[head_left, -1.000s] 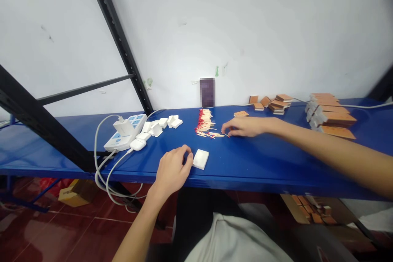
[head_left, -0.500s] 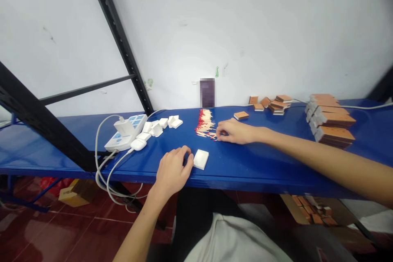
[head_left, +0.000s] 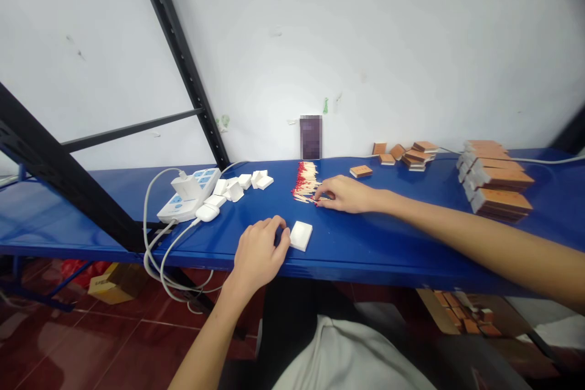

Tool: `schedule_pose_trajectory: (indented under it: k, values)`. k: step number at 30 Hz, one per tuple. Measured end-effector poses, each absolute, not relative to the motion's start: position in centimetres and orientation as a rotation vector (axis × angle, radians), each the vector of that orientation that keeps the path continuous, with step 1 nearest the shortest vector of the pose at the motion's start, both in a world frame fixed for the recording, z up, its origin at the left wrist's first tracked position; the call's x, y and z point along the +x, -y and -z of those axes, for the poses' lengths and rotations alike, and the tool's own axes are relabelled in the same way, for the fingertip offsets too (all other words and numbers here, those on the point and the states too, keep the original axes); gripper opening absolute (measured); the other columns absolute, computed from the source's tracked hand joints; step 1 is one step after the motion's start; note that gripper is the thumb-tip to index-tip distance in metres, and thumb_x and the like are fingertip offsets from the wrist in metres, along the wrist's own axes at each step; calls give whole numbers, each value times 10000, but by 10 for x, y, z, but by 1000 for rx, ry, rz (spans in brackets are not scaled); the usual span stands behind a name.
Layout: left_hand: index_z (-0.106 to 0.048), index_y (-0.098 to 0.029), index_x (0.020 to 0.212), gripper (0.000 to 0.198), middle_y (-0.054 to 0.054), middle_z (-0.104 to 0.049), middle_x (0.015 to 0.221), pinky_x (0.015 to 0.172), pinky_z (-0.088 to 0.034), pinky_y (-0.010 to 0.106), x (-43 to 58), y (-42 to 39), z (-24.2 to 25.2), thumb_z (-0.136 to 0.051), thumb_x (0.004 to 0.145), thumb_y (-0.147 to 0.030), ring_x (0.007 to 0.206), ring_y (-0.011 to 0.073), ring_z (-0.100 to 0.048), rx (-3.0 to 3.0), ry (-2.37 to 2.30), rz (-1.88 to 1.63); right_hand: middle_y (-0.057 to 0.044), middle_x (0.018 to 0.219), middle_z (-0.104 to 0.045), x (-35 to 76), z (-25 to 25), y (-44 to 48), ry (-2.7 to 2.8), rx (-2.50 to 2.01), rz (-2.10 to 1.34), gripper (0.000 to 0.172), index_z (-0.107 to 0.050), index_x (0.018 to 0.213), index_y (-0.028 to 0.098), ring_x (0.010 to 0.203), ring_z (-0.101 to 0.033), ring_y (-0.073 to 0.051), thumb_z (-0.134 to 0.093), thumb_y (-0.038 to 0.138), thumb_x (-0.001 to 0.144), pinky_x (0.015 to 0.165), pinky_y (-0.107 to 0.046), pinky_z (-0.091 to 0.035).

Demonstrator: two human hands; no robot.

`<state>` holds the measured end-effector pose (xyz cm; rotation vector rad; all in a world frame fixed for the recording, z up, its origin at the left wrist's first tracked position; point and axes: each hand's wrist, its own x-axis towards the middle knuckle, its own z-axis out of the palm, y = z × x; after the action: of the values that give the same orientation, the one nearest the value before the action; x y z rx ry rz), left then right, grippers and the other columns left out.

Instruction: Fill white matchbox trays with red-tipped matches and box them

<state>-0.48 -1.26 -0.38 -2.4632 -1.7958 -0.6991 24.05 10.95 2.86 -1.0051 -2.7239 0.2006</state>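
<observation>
A loose pile of red-tipped matches (head_left: 306, 180) lies on the blue tabletop, heads mostly toward the left. My right hand (head_left: 342, 194) is at the near right end of this pile, thumb and forefinger pinched at a match; a red tip shows at the fingertips. Closer to the front edge, my left hand (head_left: 260, 250) rests on the table with loosely curled fingers, a gap between thumb and forefinger. Its thumb lies against the left side of a small white matchbox tray (head_left: 301, 236); whether it presses on the tray I cannot tell. The tray's inside looks white.
Several white trays (head_left: 235, 190) lie beside a power strip (head_left: 183, 207) with white cables. Brown matchbox sleeves (head_left: 415, 155) and a single one (head_left: 361, 171) lie behind my right arm. Bundled brown sleeves (head_left: 498, 186) stand at the right. A black shelf post (head_left: 178, 55) rises at left.
My right hand has moved slightly left, its fingertips closer in to the matches. My left hand and the white tray keep their places together; the whole view has shifted a little.
</observation>
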Motion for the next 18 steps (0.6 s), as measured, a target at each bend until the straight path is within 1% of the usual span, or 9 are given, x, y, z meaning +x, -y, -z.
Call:
schedule_pose_trajectory:
  k: [3,11,18]
  values:
    - [-589,-230,948,153,7,-664,825,662,-358,313,-5,12,5,-450,988,-279,800,219,-630,-2461,1792,695,-78,989,-727,241,-25,-111,2713,-1030,-187,264,-754,986,201,857,-636,-211,-563,370,918,703,-288,-413]
    - [-584,-233,954,158,7,-655,823,672,-354,320,-5,11,7,-442,990,-293,791,223,-617,-2459,1798,704,-79,944,-720,250,-21,-111,2687,-1109,-152,206,-746,944,182,810,-634,-198,-581,297,897,663,-273,-413]
    - [-585,-235,958,153,6,-647,819,666,-350,321,-6,13,6,-447,986,-294,779,223,-605,-2458,1809,692,-87,963,-675,259,-16,-111,2656,-1099,-163,247,-749,985,188,800,-614,-194,-550,320,920,683,-283,-420]
